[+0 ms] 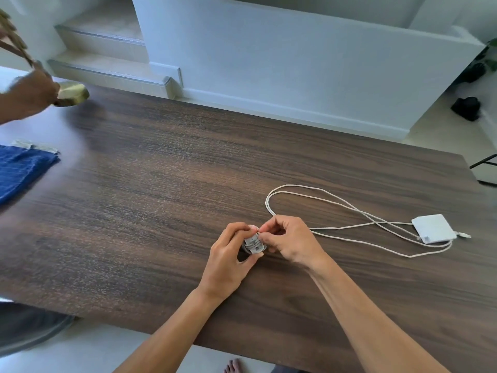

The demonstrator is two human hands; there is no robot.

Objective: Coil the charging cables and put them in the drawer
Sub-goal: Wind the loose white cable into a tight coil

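Holding a small coiled cable bundle (254, 244) between both hands, we curl our left hand (227, 265) around it from below, while our right hand (291, 240) pinches the cable end at its top. Just right of that hand, a loose white cable (295, 185) loops across the wooden table (161, 184) to a flat white adapter (433, 227).
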